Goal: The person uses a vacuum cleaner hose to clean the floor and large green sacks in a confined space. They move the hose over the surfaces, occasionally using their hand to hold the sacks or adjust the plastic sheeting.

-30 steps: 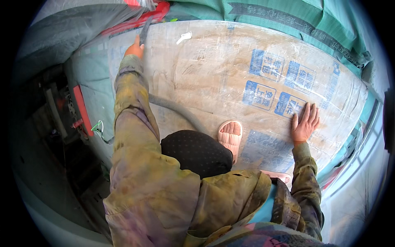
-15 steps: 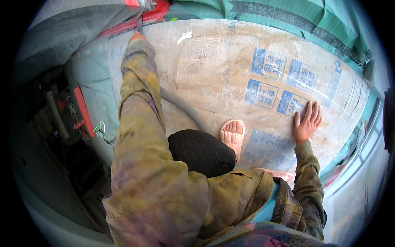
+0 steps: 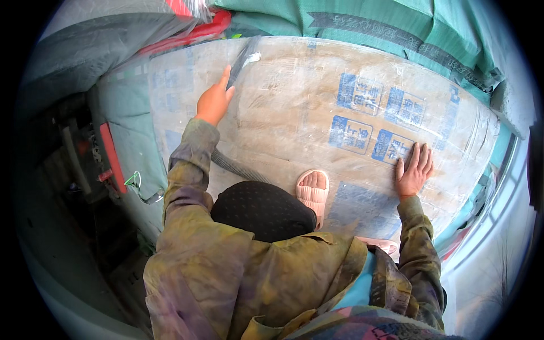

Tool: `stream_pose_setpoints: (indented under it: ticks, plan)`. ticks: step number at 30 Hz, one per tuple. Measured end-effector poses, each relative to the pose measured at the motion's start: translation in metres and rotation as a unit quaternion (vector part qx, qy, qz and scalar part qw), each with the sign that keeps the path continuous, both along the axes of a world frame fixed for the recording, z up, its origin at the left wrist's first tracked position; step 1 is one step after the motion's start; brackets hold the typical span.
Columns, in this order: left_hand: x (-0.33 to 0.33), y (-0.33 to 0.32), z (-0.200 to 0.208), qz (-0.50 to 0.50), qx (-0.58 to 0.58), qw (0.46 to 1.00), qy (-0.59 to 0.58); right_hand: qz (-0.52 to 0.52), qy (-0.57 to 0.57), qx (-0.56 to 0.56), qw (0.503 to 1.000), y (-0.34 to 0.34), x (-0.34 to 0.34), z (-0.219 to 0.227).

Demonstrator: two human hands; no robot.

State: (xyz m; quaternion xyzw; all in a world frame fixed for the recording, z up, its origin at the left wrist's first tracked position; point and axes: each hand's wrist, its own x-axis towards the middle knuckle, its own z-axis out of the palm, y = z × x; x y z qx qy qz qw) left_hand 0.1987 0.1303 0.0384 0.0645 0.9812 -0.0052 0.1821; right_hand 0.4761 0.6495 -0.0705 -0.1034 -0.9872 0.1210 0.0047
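My left hand [image 3: 213,104] is closed around the dark tube [image 3: 241,63] of a vacuum hose, with its index finger stretched along it. The tube's far end lies over the cardboard near a small white scrap [image 3: 255,57]. From behind the hand, a grey ribbed hose [image 3: 241,169] curves down towards my black-clad knee [image 3: 263,212]. Flat on the cardboard sheet [image 3: 294,107], fingers slightly apart, rests my right hand [image 3: 414,173]. Clear film seems to cover the sheet, which is dusty and bears blue printed panels.
Green woven sheeting [image 3: 391,28] is draped along the far edge. A pink slipper [image 3: 312,192] is on my foot beside the knee. At left, a red bar [image 3: 113,158] and loose green and white wires [image 3: 136,181] border a dark recess. Plastic film [image 3: 130,34] hangs at upper left.
My left hand has drawn back nearer to me, bringing the dark tube into view and swinging its end right towards the white scrap. The right hand stays on the sheet.
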Motion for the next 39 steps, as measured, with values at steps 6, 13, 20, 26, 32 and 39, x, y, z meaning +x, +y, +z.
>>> stream_pose_setpoints:
  ticks: [6, 13, 20, 26, 32, 39]
  plan:
    - [-0.035, -0.009, -0.019, 0.024, -0.059, 0.997, 0.033, -0.002, -0.014, -0.004, 1.000, -0.005, -0.004, 0.007]
    - [-0.057, 0.024, -0.016, -0.046, -0.076, 0.994, 0.065, -0.009, -0.011, 0.010, 1.000, 0.004, -0.002, 0.003]
    - [-0.089, -0.003, -0.043, 0.022, -0.067, 0.996, 0.062, -0.004, -0.013, 0.000, 1.000, -0.004, 0.001, 0.005]
    - [-0.042, -0.008, -0.022, 0.020, -0.056, 0.998, 0.033, -0.013, -0.013, -0.003, 1.000, -0.003, 0.006, 0.010]
    - [-0.009, 0.033, 0.056, 0.075, -0.029, 0.983, 0.168, -0.015, -0.009, -0.011, 1.000, 0.000, 0.000, 0.015]
    - [-0.100, 0.064, 0.049, 0.002, -0.097, 0.977, 0.190, -0.018, -0.018, -0.017, 1.000, -0.004, 0.005, 0.016]
